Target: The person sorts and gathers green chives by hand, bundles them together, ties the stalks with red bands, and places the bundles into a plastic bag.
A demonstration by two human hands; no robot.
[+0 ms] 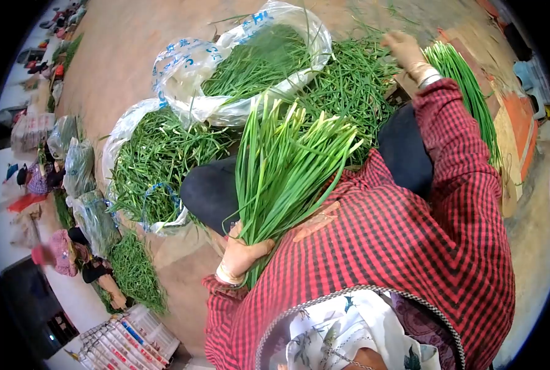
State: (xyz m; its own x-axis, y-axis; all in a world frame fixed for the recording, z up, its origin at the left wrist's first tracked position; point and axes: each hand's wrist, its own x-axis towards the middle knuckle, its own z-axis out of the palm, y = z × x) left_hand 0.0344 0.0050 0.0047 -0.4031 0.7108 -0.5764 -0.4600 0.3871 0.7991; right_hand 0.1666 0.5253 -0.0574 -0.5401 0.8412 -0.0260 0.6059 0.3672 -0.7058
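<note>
My left hand [244,254] is wrapped round the lower end of a large bunch of long green stalks [281,176], whose pale ends fan out upward over my lap. Farther up on the right, my right hand [405,54] reaches over the edge of a pile of loose green stalks [355,86]; its fingers are curled and too small to make out in detail. Just right of that hand lies a neat bundle of stalks [466,83] with pale tips, on a board. Both hands look gloved, with bands at the wrists.
Two open plastic bags, one at the top [191,92] and one at the left [118,145], hold green stalks. An orange piece [516,126] stands at the right. Co-workers, filled bags [93,222] and a stack of crates [127,339] line the far left.
</note>
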